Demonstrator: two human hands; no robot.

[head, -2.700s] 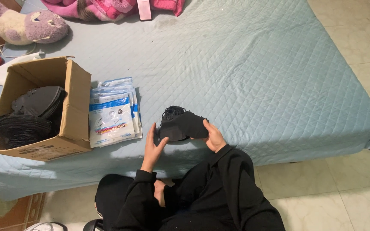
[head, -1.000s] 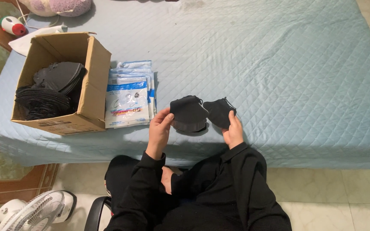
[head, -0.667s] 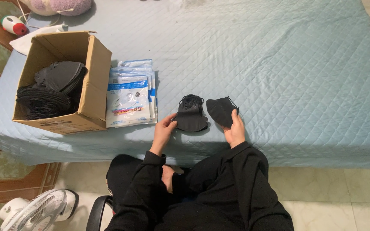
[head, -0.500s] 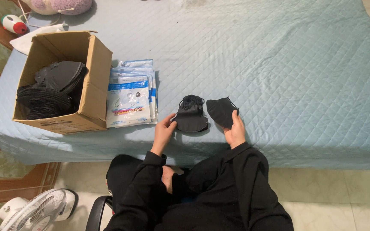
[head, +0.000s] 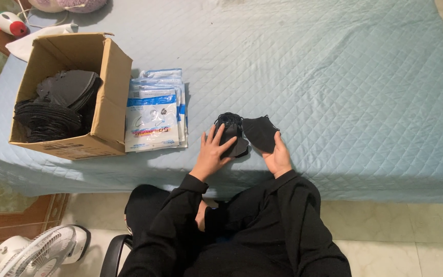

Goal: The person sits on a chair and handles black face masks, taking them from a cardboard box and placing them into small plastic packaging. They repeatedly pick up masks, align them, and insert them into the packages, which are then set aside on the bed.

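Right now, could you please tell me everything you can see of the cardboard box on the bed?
The cardboard box is plain brown, open at the top, flaps up. It sits near the bed's left front edge, filled with stacked black masks. Flat printed packets lie against its right side. Neither hand touches it.

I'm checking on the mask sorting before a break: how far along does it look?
Early. Done: two lots of black masks lie out on the bed. In hand: the left hand presses the small stack of masks; the right hand touches a single mask. Left: the cardboard box holds many masks, and the stack of pouches lies untouched.
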